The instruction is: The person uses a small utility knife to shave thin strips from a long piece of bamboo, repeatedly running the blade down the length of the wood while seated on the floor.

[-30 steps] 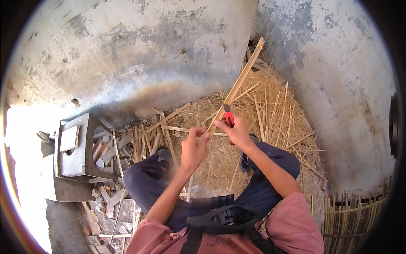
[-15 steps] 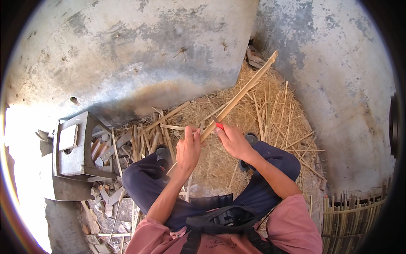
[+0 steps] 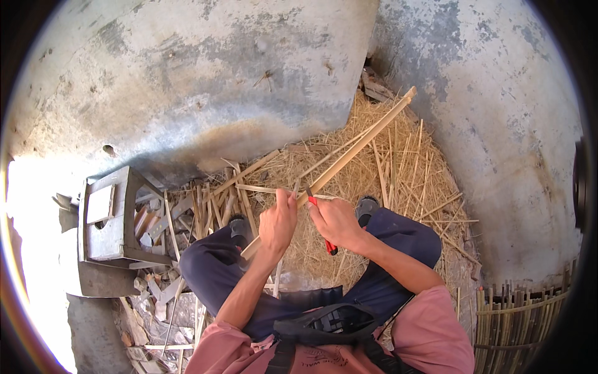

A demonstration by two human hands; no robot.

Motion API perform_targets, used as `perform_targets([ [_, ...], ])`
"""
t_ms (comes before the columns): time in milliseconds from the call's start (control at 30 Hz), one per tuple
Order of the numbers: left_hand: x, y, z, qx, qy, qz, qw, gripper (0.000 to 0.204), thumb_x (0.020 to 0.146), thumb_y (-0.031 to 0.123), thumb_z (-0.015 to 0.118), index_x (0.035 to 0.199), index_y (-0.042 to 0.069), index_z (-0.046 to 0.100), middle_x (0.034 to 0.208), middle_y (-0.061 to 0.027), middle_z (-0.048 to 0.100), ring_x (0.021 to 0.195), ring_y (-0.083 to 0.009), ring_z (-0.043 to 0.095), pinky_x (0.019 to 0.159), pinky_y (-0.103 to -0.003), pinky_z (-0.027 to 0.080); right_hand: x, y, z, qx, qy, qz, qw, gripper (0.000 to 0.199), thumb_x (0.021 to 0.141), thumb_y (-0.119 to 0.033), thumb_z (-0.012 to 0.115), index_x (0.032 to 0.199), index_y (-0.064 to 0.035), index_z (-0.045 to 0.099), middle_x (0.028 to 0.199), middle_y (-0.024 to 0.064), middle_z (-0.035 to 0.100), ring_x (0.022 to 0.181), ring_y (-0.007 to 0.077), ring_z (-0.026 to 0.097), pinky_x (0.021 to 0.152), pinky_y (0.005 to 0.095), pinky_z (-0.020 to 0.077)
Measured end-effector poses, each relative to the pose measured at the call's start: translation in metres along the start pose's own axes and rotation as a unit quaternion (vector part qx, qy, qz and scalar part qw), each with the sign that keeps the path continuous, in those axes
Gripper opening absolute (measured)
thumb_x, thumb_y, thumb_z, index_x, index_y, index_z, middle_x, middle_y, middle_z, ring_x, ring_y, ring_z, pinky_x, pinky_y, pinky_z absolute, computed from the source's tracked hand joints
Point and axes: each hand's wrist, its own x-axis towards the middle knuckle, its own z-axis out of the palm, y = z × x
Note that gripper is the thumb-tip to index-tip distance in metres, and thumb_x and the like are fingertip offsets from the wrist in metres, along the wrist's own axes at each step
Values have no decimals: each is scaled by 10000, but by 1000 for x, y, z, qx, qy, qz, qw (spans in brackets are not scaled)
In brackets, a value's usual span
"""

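A long pale strip of split bamboo or wood (image 3: 355, 146) slants from between my knees up to the far right. My left hand (image 3: 278, 221) is closed around its lower part, and the near end sticks out below that hand. In my right hand (image 3: 336, 219) is a red-handled knife (image 3: 331, 247), its blade against the strip just beyond my left fingers. A thinner sliver (image 3: 333, 153) runs alongside the strip on its left; whether it is still joined cannot be made out.
Straw-like shavings (image 3: 311, 249) and loose sticks cover the floor around my feet. To the left stands a worn wooden stool (image 3: 106, 218) with rubble (image 3: 165, 293) beside it. Stained walls (image 3: 205, 68) rise ahead and at right. A stick basket (image 3: 520, 324) stands lower right.
The right hand with the knife has come back slightly toward the left hand, and more of the red handle now shows. The strip's far end has dipped a little to the right.
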Motion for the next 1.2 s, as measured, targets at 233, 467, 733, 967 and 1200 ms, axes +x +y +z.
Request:
perform_targets([
  [233,-6,-8,4,34,44,49,997,189,1062,244,619,1001,84,539,592,-161,649,493,-380,648,426,-489,492,0,-7,-7,22,-47,35,998,325,1045,-242,520,914,31,639,684,264,625,695,486,649,657,563,484],
  [467,-8,-9,2,57,44,84,994,189,1039,204,662,979,73,540,585,-163,631,495,-374,653,426,-477,495,4,-4,-19,33,-90,49,994,384,1038,-281,492,868,38,623,721,273,634,729,496,643,684,562,480],
  [733,-8,-12,6,55,9,93,994,192,1043,219,632,971,102,499,599,-147,635,495,-384,647,415,-496,491,15,1,-36,20,-199,81,976,476,1048,-326,470,803,47,636,724,253,649,739,447,669,747,546,512],
  [967,-4,-1,8,82,-15,76,994,196,1074,248,593,991,110,481,644,-151,661,532,-377,668,433,-492,494,12,-5,-64,60,-196,125,971,449,1049,-356,470,867,24,626,704,198,624,701,377,633,709,491,477],
  [1200,-4,4,9,24,36,62,997,168,1060,187,627,1005,57,535,666,-125,669,588,-349,687,494,-455,502,9,11,-52,-9,-127,56,990,421,1067,-330,462,878,8,627,700,211,646,689,408,655,680,523,475],
])
